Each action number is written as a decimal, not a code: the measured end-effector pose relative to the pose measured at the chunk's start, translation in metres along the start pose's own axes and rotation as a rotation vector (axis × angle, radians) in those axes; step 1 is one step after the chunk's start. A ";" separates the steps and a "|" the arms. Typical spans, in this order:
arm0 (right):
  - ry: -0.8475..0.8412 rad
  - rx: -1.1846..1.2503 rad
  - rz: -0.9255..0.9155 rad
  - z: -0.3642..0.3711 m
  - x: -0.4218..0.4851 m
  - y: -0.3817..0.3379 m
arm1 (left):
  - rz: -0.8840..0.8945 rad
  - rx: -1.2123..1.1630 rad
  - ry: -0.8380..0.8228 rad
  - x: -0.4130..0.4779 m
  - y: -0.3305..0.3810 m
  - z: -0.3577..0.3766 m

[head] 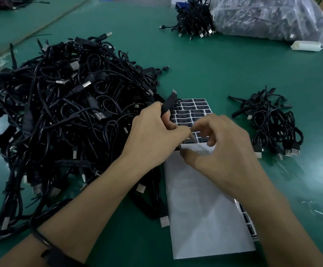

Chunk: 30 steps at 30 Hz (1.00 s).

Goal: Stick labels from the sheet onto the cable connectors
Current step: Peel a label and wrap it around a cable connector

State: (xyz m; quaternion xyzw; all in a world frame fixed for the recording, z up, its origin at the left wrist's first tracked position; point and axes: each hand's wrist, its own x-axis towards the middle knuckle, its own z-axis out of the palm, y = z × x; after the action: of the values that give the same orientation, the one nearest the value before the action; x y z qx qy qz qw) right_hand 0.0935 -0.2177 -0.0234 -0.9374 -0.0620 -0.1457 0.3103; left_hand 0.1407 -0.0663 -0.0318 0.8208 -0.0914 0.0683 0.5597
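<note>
Connector [169,104] sat gripped in left hand [153,132], right hand [222,151] pinched a label [193,139] at the sheet [197,110], cables [60,105] piled beside.

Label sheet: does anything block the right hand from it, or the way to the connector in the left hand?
Nothing visible does. The right hand is at the near rows of the label sheet, and the left hand holds the connector beside it.

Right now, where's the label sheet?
Head view, centre: the label sheet lies between the big cable pile at left and the small bundle at right.
</note>
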 end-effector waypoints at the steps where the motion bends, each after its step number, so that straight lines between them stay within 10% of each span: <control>1: 0.012 -0.002 -0.008 0.003 0.000 -0.001 | 0.007 -0.001 -0.001 0.000 0.000 0.000; 21: 0.146 -0.049 0.025 0.007 -0.001 -0.003 | -0.030 -0.024 -0.045 0.002 -0.004 0.001; 30: 0.132 0.824 0.445 -0.004 0.007 -0.001 | -0.130 -0.242 -0.131 0.001 0.004 0.000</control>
State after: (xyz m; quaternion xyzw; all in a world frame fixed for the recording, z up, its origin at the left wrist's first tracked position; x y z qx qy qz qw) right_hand 0.0990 -0.2193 -0.0176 -0.7155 0.1078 -0.0982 0.6832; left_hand 0.1408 -0.0679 -0.0282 0.7543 -0.0819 -0.0331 0.6506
